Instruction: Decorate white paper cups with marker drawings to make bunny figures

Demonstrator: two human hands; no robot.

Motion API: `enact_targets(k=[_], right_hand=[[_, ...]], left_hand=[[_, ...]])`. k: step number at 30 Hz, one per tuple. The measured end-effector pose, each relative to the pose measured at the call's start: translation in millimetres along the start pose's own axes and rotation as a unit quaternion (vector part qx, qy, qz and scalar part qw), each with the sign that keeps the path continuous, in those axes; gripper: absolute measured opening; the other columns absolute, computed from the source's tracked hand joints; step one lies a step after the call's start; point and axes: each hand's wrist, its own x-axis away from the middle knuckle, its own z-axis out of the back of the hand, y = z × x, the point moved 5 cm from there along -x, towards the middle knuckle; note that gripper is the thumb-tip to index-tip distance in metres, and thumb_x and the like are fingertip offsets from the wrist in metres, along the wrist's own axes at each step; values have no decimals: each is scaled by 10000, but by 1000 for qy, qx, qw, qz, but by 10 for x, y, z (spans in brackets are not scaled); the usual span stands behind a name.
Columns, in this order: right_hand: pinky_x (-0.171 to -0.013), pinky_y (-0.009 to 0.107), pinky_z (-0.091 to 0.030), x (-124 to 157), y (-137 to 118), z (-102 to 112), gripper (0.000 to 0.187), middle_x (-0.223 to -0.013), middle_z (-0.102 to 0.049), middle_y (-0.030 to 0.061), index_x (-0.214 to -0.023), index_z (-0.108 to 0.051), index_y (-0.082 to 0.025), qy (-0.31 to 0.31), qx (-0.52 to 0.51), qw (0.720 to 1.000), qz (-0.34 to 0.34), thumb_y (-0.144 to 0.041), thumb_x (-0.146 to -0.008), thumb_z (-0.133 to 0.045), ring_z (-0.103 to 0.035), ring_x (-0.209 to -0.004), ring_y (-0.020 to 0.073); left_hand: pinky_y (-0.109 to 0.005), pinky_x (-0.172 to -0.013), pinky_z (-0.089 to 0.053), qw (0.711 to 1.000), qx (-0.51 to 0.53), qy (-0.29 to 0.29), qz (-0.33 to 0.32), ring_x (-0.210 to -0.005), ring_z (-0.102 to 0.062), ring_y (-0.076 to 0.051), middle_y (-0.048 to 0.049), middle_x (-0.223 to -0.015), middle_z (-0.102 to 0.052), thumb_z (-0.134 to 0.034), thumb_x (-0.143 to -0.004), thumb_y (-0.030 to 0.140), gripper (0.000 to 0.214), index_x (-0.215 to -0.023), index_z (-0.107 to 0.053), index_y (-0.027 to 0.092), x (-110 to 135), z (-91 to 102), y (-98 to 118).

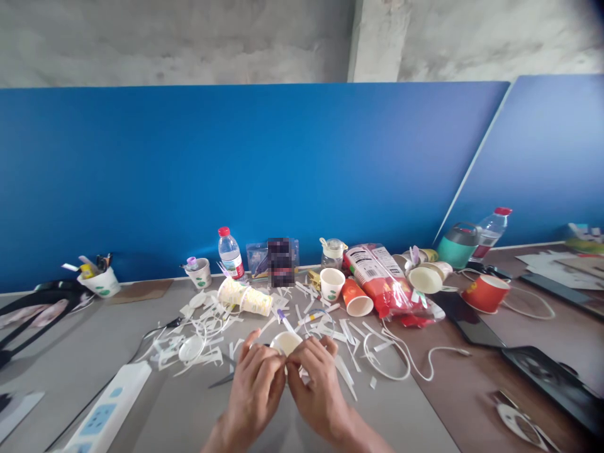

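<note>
My left hand (257, 377) and my right hand (317, 377) meet low in the middle of the view, thumbs and fingertips pinched close together. Between them is a small white paper cup (285, 340); its pale round top shows above the fingers, while the rest is hidden. Dark blades, seemingly of scissors (221, 380), lie just left of my left hand, partly covered by it. Cut white paper strips (346, 377) are scattered around both hands. A purple-capped pen (285, 319) lies behind the cup.
Two patterned paper cups (255, 301) lie on their side at centre-left. Behind stand a water bottle (230, 255), a white cup (332, 284) and a glass jar (333, 253). Right are an orange cup (357, 297), a red cup package (380, 277) and a white cable (408, 365). A power strip (111, 406) lies left.
</note>
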Motion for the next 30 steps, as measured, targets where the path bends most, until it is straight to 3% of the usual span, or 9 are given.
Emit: enact_targets(k=[10,18,27,30], right_hand=[[-782,324,-331,-18,23,-10,240,-687,-635,-77,-775,-485,-246,4,8,1000,10,-20,-848,-512,-583,-635,131],[-787,322,-342,-1,48,-29,237,-664,-610,-73,-743,-466,-240,-18,-4,1000,1,-60,-889,-515,-578,-639,135],[-786,333,-377,-32,77,-2,235,-673,-664,-64,-746,-510,-252,-16,-12,1000,-8,-71,-896,-515,-606,-640,145],[-789,342,-388,-42,59,24,233,-692,-688,-56,-758,-523,-256,-25,-28,999,-8,-85,-917,-525,-620,-643,152]], left_hand=[[-348,-1114,-540,993,86,15,84,-668,-721,-110,76,-755,-727,-577,-953,69,197,-905,-614,256,-4,-38,-85],[-377,-1153,-532,983,136,-3,122,-662,-741,-111,72,-752,-754,-607,-966,119,174,-881,-672,256,3,-71,-133],[-467,-1155,-547,937,254,-53,233,-687,-751,-161,16,-763,-783,-557,-1031,313,252,-847,-714,242,13,-119,-217],[-511,-1198,-505,926,270,-63,257,-731,-761,-185,5,-767,-782,-636,-991,432,258,-849,-738,242,58,-142,-252]])
